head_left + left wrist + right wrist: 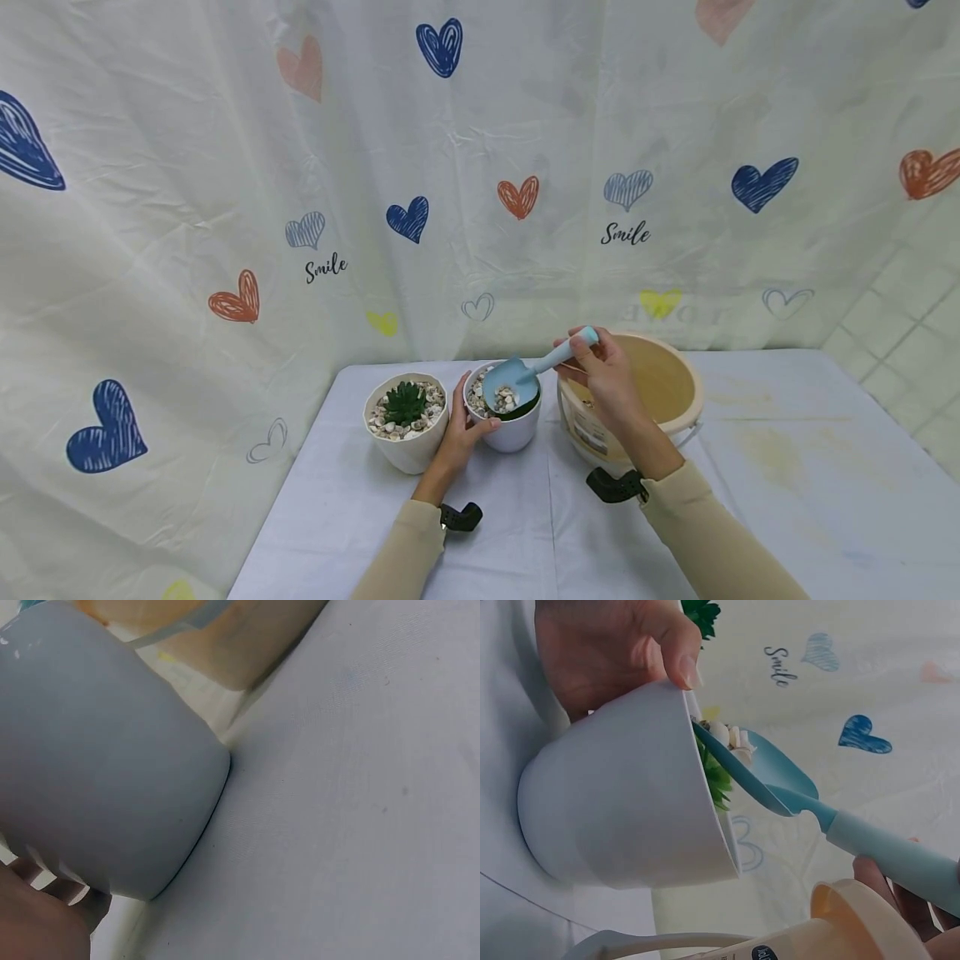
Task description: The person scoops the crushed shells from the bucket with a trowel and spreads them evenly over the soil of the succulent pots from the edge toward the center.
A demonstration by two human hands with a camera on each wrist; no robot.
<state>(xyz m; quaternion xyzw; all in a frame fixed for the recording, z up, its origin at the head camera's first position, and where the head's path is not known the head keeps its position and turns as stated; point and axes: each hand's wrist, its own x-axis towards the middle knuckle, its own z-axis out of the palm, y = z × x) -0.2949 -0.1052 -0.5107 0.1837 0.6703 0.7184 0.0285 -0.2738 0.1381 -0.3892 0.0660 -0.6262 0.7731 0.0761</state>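
- A white curtain (525, 125) printed with hearts and the word "Smile" is hanging behind the white-covered counter (787, 533), and pale tiles (892, 333) are showing at the far right.
- The middle pot (512, 437) is standing upright on the counter, between the planted pot and the bucket.
- The left hand (459, 427) is steadying the middle pot; its grip is wrapping the near left side, with the thumb lying along the rim.
- The right hand (606, 385) is holding a blue trowel (557, 357) by its handle; its grip is closing around the upper part of it.
- The trowel's blade is tilting down into the mouth of the middle pot and carrying a small heap of pebbles (739, 741).
- Green leaves (717, 781) are showing inside that pot's rim, just below the blade.
- The planted pot (408, 454) is standing left of the left hand, with a dark green succulent (405, 402) rising from stones.
- A cream bucket (686, 375) is standing on the right, partly behind the right hand.
- Beige sleeves (408, 542) are covering the forearms, and each wrist is wearing a black device (461, 517).
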